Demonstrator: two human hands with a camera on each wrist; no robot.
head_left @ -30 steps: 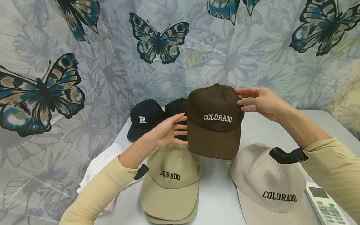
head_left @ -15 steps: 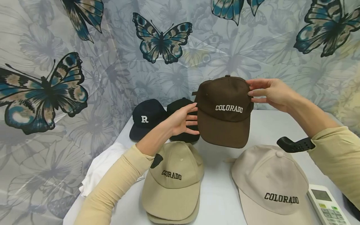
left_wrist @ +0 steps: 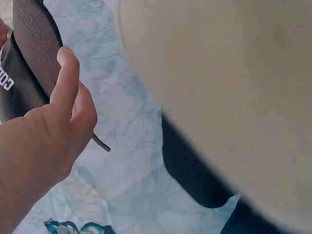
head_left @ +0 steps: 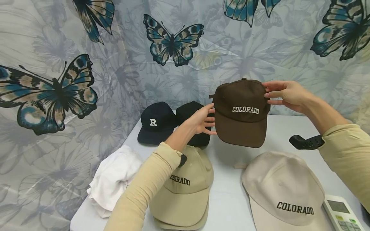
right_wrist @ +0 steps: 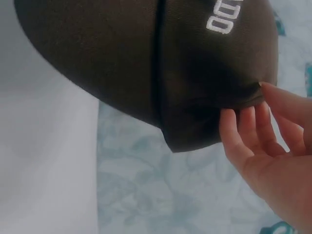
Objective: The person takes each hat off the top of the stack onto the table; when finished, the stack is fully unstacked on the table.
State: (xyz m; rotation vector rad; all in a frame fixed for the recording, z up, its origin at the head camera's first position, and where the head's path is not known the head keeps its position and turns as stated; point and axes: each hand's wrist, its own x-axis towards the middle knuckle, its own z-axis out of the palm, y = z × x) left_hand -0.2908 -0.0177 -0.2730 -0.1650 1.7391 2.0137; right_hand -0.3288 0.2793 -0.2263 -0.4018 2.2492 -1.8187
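Observation:
A brown baseball cap (head_left: pixel 242 112) lettered COLORADO is held in the air, its brim pointing down and towards me. My right hand (head_left: pixel 292 96) pinches its right side; in the right wrist view the thumb lies outside and the other fingers (right_wrist: pixel 234 129) reach under the edge. At the cap's left side is my left hand (head_left: pixel 199 120), its fingers fairly straight and spread, tips touching the edge. The left wrist view shows this hand (left_wrist: pixel 53 112) beside the brown brim (left_wrist: pixel 39 44). Some left fingertips are hidden there.
Stacked khaki caps (head_left: pixel 180 205) lie below my left forearm. A light beige cap (head_left: pixel 283 189) and a white remote control (head_left: pixel 342 211) are at front right. Behind are a navy cap (head_left: pixel 157 122) with an R and a black cap (head_left: pixel 189 110). White cloth (head_left: pixel 115 179) lies at left.
Both hands have carried the brown cap up and to the right, away from the khaki stack. Its strap end now shows at its left side.

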